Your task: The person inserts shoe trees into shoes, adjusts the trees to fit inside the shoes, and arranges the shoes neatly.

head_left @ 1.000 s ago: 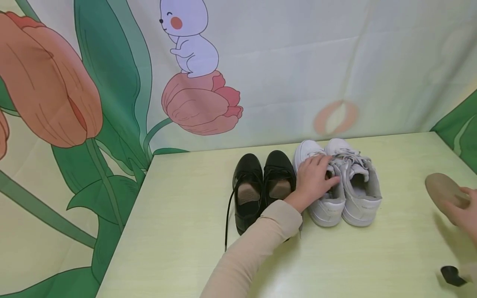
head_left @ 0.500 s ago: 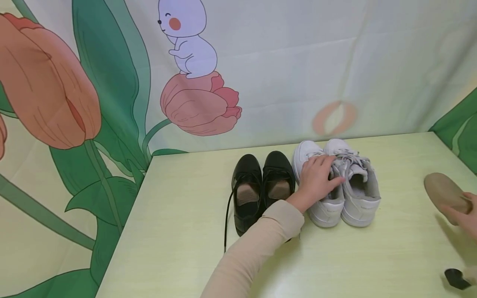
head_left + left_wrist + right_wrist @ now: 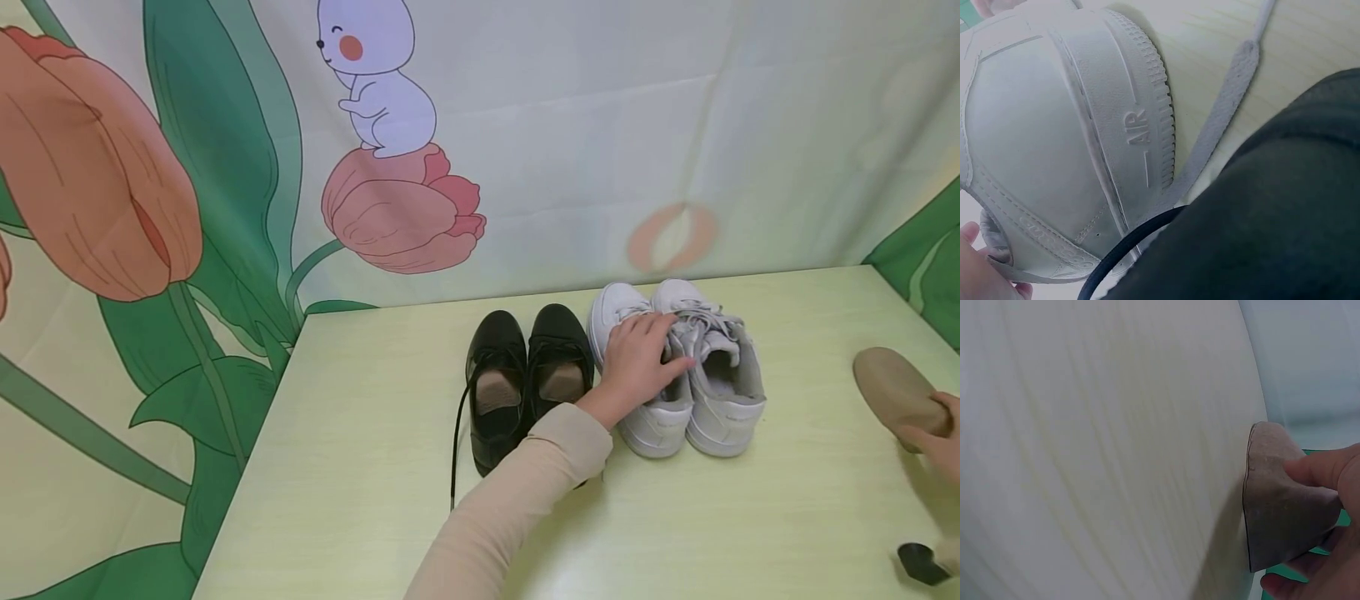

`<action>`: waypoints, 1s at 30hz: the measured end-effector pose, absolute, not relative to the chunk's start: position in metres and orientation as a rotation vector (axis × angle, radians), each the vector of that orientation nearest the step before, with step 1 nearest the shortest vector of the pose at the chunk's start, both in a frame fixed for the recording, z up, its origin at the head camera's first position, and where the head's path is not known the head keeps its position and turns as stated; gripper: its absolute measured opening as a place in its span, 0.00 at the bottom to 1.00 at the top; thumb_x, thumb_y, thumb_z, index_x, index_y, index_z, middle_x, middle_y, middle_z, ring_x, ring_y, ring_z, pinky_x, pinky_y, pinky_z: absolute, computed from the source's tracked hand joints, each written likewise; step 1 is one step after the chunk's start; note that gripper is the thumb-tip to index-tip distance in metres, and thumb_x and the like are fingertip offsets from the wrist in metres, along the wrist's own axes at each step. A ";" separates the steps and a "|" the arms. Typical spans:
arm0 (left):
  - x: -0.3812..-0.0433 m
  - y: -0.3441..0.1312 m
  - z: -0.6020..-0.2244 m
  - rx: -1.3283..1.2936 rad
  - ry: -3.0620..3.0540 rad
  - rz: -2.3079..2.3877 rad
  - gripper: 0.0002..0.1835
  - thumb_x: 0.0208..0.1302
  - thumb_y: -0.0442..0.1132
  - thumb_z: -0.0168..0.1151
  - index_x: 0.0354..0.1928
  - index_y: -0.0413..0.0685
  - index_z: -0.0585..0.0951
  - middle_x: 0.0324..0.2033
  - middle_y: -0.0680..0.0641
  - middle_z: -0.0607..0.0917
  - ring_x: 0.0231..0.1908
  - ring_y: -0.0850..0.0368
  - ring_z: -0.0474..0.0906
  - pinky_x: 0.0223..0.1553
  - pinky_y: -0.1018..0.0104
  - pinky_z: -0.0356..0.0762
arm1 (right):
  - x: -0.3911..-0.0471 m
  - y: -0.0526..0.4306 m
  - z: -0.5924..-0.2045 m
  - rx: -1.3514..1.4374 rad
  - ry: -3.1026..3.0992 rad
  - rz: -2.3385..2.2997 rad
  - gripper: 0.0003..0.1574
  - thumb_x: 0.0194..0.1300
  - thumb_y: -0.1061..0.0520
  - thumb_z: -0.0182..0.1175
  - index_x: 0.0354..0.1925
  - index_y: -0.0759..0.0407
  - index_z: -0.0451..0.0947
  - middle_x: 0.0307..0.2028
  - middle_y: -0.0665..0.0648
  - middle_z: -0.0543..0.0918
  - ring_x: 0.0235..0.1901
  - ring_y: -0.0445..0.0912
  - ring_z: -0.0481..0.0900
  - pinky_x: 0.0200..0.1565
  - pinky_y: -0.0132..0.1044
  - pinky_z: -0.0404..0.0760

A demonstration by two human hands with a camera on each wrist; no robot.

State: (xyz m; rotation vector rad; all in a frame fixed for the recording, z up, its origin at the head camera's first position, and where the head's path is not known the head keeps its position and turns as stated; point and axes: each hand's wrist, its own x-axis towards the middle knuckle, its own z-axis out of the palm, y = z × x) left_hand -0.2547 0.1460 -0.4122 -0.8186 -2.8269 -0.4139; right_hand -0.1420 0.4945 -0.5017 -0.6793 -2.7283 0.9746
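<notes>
Two white lace-up sneakers stand side by side, toes toward the backdrop. My left hand grips the left sneaker around its opening, fingers over the laces and thumb toward the right sneaker. The left wrist view shows that sneaker's side with raised "AIR" lettering, and fingers at the collar. At the right edge, my right hand pinches a thin tan insole by its near end. In the right wrist view the insole curves between thumb and fingers, held over the table.
A pair of black shoes stands left of the sneakers, one black lace trailing onto the table. The pale yellow table ends at a printed cloth backdrop. A small black piece shows by my right sleeve.
My left hand has shifted slightly to the right on the sneaker, then stayed there. My right hand keeps hold of the insole and has moved only a little.
</notes>
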 end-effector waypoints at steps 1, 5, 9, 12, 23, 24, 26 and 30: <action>-0.255 0.146 -0.412 -0.819 -2.827 -0.417 0.32 0.55 0.63 0.51 0.60 0.61 0.64 0.58 0.58 0.69 0.59 0.61 0.62 0.57 0.66 0.60 | -0.142 0.495 -0.502 -0.677 -2.730 0.978 0.39 0.61 0.61 0.44 0.64 0.71 0.39 0.61 0.78 0.45 0.60 0.71 0.45 0.57 0.62 0.50; -0.255 0.146 -0.413 -0.823 -2.828 -0.425 0.32 0.55 0.63 0.51 0.60 0.61 0.64 0.57 0.58 0.69 0.59 0.61 0.62 0.57 0.66 0.60 | -0.142 0.497 -0.501 -0.669 -2.731 0.966 0.38 0.60 0.63 0.43 0.64 0.71 0.39 0.61 0.78 0.46 0.61 0.71 0.44 0.58 0.61 0.49; -0.255 0.146 -0.412 -0.827 -2.824 -0.419 0.32 0.55 0.63 0.51 0.60 0.61 0.64 0.57 0.59 0.69 0.59 0.61 0.62 0.57 0.66 0.60 | -0.144 0.501 -0.507 -0.748 -2.721 0.913 0.39 0.60 0.62 0.45 0.65 0.69 0.41 0.61 0.76 0.48 0.62 0.68 0.46 0.59 0.59 0.49; -0.254 0.146 -0.412 -0.832 -2.819 -0.417 0.31 0.55 0.63 0.51 0.60 0.61 0.64 0.57 0.59 0.69 0.59 0.61 0.62 0.57 0.66 0.60 | -0.145 0.507 -0.515 -0.843 -2.732 0.809 0.40 0.62 0.57 0.47 0.66 0.66 0.41 0.63 0.73 0.48 0.63 0.65 0.47 0.61 0.56 0.50; -0.255 0.147 -0.411 -0.852 -2.819 -0.442 0.31 0.55 0.63 0.50 0.60 0.62 0.64 0.58 0.60 0.69 0.60 0.62 0.61 0.58 0.66 0.58 | -0.147 0.524 -0.531 -0.929 -2.744 0.638 0.46 0.61 0.44 0.50 0.67 0.60 0.41 0.67 0.65 0.45 0.66 0.59 0.45 0.63 0.53 0.48; -0.255 0.147 -0.411 -0.853 -2.822 -0.443 0.31 0.55 0.63 0.50 0.60 0.62 0.64 0.57 0.60 0.69 0.60 0.62 0.61 0.58 0.66 0.58 | -0.147 0.524 -0.532 -0.919 -2.740 0.640 0.47 0.61 0.42 0.50 0.67 0.61 0.42 0.67 0.65 0.45 0.66 0.59 0.45 0.63 0.52 0.48; -0.255 0.147 -0.410 -0.855 -2.827 -0.446 0.31 0.55 0.63 0.50 0.60 0.62 0.64 0.57 0.60 0.69 0.60 0.62 0.61 0.58 0.66 0.58 | -0.146 0.524 -0.531 -0.907 -2.730 0.639 0.47 0.61 0.40 0.49 0.67 0.61 0.42 0.67 0.65 0.45 0.66 0.58 0.45 0.63 0.52 0.47; -0.255 0.148 -0.409 -0.854 -2.838 -0.445 0.31 0.55 0.63 0.50 0.60 0.62 0.63 0.58 0.61 0.68 0.60 0.62 0.61 0.58 0.66 0.58 | -0.144 0.522 -0.530 -0.873 -2.681 0.669 0.47 0.60 0.38 0.49 0.66 0.61 0.46 0.66 0.65 0.48 0.65 0.59 0.46 0.63 0.51 0.48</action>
